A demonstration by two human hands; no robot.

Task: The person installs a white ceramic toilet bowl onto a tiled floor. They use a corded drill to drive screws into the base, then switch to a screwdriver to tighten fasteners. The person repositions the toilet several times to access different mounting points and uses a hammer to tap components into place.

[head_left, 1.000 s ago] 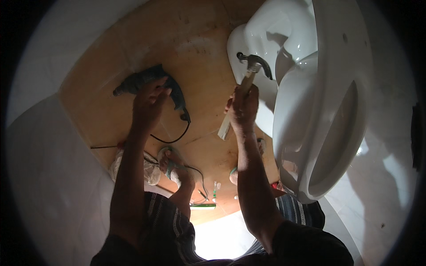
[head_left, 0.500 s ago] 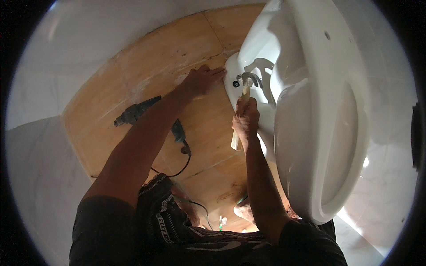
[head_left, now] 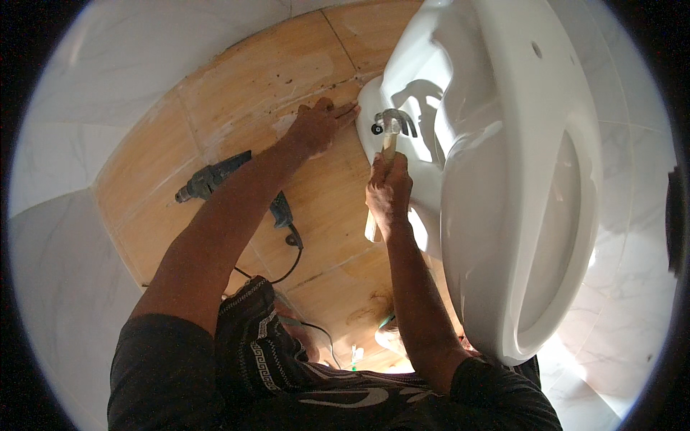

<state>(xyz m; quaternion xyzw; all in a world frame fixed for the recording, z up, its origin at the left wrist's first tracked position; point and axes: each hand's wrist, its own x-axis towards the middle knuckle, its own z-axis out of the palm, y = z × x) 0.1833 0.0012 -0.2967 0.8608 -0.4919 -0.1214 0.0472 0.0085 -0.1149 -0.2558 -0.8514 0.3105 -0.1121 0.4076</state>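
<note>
My right hand (head_left: 389, 188) is closed around the pale handle of a claw hammer (head_left: 389, 146). The metal hammer head is over the foot of a white ceramic toilet (head_left: 466, 179), close beside a small black round fitting (head_left: 376, 129) on that foot. Whether the head touches the fitting I cannot tell. At the foot's left edge, my left hand (head_left: 316, 128) rests low near the floor, holding nothing, with its fingers stretched toward the ceramic and at least one fingertip at its edge.
A dark power drill (head_left: 215, 176) lies on the tan tiled floor (head_left: 323, 244), partly behind my left forearm. Its black cord (head_left: 293, 266) curls toward my legs. Pale marbled wall tiles (head_left: 65, 165) rise on the left. The toilet's bulk fills the right side.
The view has shifted slightly. My right hand and the hammer handle have moved a little left, with the hammer head still beside the black fitting. My left hand stays at the toilet's foot.
</note>
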